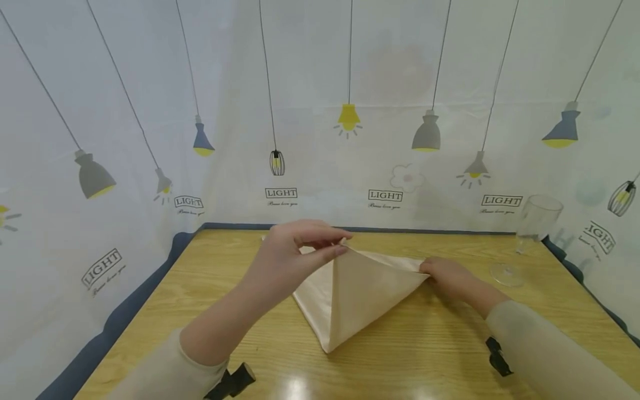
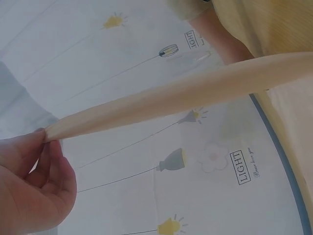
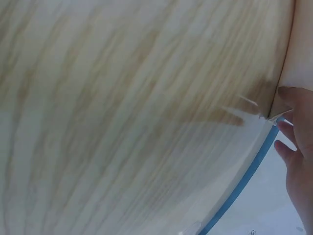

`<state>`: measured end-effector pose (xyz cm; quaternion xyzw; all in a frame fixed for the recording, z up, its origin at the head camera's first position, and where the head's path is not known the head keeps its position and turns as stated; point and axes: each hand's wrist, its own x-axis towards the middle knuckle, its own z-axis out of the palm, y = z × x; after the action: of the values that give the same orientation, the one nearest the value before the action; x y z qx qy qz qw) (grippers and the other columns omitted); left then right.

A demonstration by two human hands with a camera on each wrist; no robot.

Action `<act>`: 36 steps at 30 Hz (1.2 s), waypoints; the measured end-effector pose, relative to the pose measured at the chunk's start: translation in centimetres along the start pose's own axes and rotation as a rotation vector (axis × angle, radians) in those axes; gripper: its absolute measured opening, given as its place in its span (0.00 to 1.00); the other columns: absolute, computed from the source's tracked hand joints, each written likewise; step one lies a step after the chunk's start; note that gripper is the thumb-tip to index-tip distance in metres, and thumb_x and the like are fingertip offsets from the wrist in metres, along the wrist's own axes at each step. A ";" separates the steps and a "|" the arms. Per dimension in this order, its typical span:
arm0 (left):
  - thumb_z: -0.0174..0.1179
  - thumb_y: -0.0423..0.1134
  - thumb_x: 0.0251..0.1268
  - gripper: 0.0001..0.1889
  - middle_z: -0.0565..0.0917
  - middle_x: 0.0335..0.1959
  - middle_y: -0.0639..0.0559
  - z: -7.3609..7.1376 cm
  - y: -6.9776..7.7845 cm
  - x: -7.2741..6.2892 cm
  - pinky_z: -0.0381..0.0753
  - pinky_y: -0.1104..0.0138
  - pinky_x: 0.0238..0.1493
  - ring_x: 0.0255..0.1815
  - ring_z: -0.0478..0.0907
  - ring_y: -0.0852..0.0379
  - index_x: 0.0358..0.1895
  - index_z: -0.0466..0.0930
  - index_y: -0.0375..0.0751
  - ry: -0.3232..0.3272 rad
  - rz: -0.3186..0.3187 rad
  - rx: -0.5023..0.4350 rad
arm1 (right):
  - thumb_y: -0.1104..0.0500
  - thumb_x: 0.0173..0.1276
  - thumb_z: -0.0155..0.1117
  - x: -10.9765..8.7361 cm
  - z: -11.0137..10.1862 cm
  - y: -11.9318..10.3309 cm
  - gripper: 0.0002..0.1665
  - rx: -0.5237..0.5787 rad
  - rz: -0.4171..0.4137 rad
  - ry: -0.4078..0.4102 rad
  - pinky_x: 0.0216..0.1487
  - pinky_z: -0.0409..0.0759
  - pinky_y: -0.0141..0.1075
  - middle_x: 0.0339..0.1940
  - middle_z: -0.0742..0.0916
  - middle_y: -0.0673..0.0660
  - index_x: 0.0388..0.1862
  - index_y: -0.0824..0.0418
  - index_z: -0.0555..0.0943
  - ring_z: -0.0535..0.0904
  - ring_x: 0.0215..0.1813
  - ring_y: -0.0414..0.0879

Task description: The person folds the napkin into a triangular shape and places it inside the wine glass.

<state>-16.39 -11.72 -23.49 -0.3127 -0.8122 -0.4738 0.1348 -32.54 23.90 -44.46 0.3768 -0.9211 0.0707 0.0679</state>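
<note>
Farthest left of the cream cloth (image 1: 370, 294), and also running behind it, stands a pale backdrop (image 1: 310, 139) printed with hanging lamps and the word LIGHT. A dark blue edging (image 1: 120, 311) runs along its foot, left of the cloth and beyond it. Left of the cloth and nearer the wearer is a light sleeve (image 1: 165, 369), with a black wrist piece (image 1: 232, 383) at its cuff.

The left hand (image 1: 287, 253) reaches over the cloth's left part and pinches a raised point of it between thumb and fingers. The cloth itself lies folded on the wood-grained surface (image 1: 400, 366), which extends on every side of it. Its lifted layer slopes from the left hand's pinch down toward the right, and one pointed corner faces the wearer.

At the cloth's right corner, the right hand (image 1: 452, 280) grips the fabric between thumb and fingers, low by the surface. Right of the cloth and nearer the wearer come a second black wrist piece (image 1: 498, 355) and the other sleeve (image 1: 555, 344). Farther right, apart from the cloth and beyond the right hand, a clear stemmed glass (image 1: 540, 214) stands upright.
</note>
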 end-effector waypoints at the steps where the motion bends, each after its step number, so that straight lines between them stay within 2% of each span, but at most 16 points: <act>1: 0.68 0.32 0.60 0.09 0.87 0.38 0.57 -0.1 -0.1 0.0 0.82 0.67 0.40 0.36 0.81 0.63 0.44 0.88 0.42 -0.002 -0.001 0.006 | 0.72 0.62 0.66 -0.1 0.0 0.0 0.12 -0.007 0.002 0.001 0.37 0.77 0.43 0.33 0.81 0.51 0.34 0.55 0.79 0.78 0.36 0.48; 4: 0.67 0.31 0.61 0.09 0.87 0.39 0.57 -0.5 -0.2 -0.1 0.82 0.66 0.39 0.37 0.82 0.63 0.44 0.89 0.42 -0.005 -0.018 0.013 | 0.71 0.63 0.65 -0.4 -0.1 0.0 0.09 -0.025 0.025 -0.020 0.38 0.78 0.44 0.34 0.82 0.53 0.35 0.57 0.80 0.79 0.37 0.50; 8: 0.67 0.31 0.61 0.09 0.87 0.39 0.57 -0.8 -0.3 -0.1 0.82 0.66 0.39 0.38 0.82 0.63 0.44 0.88 0.42 -0.009 -0.046 0.005 | 0.69 0.65 0.65 -0.8 -0.2 -0.2 0.06 -0.091 0.075 -0.065 0.35 0.78 0.43 0.31 0.81 0.53 0.34 0.59 0.78 0.79 0.34 0.51; 14: 0.66 0.30 0.62 0.08 0.87 0.38 0.57 -1.0 -0.6 0.0 0.82 0.66 0.37 0.36 0.82 0.61 0.43 0.88 0.41 -0.006 -0.067 -0.003 | 0.68 0.64 0.65 -2.0 -0.4 -0.4 0.09 -0.182 0.087 -0.059 0.28 0.75 0.43 0.25 0.77 0.53 0.31 0.60 0.73 0.76 0.27 0.51; 18: 0.65 0.30 0.63 0.08 0.87 0.38 0.53 -1.0 -1.1 0.1 0.82 0.66 0.36 0.35 0.82 0.60 0.44 0.88 0.38 0.004 -0.100 -0.018 | 0.69 0.63 0.65 -3.2 -0.7 -0.7 0.11 -0.185 0.087 -0.051 0.26 0.74 0.43 0.24 0.76 0.54 0.30 0.60 0.71 0.74 0.25 0.51; 21: 0.65 0.30 0.63 0.08 0.87 0.39 0.51 -1.0 -1.4 0.2 0.83 0.66 0.38 0.35 0.82 0.59 0.44 0.87 0.37 0.013 -0.133 -0.040 | 0.69 0.65 0.63 -4.2 -0.9 -1.0 0.12 -0.183 0.125 -0.076 0.25 0.74 0.42 0.23 0.76 0.53 0.30 0.60 0.70 0.75 0.24 0.50; 25: 0.65 0.31 0.64 0.08 0.87 0.38 0.51 -1.0 -2.0 0.4 0.83 0.66 0.38 0.35 0.83 0.57 0.45 0.87 0.38 0.021 -0.167 -0.048 | 0.68 0.67 0.61 -5.6 -1.2 -1.3 0.12 -0.197 0.162 -0.092 0.23 0.74 0.41 0.20 0.76 0.53 0.29 0.59 0.69 0.75 0.22 0.49; 29: 0.64 0.32 0.65 0.08 0.87 0.35 0.52 -1.1 -2.6 0.5 0.82 0.66 0.36 0.33 0.82 0.58 0.45 0.87 0.38 0.030 -0.194 -0.042 | 0.66 0.68 0.62 -6.7 -1.5 -1.5 0.12 -0.222 0.157 -0.090 0.21 0.72 0.42 0.17 0.74 0.53 0.29 0.60 0.69 0.74 0.19 0.50; 36: 0.60 0.28 0.67 0.08 0.87 0.35 0.47 -1.3 -3.3 1.1 0.84 0.64 0.38 0.32 0.84 0.54 0.45 0.85 0.34 0.040 -0.219 -0.138 | 0.66 0.66 0.63 -8.2 -2.0 -2.3 0.11 -0.247 0.145 -0.129 0.20 0.72 0.42 0.17 0.74 0.52 0.30 0.59 0.70 0.73 0.19 0.48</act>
<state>-19.49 -13.57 -24.53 -0.2212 -0.8039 -0.5467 0.0765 -24.94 28.23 -43.78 0.3020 -0.9500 -0.0627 0.0489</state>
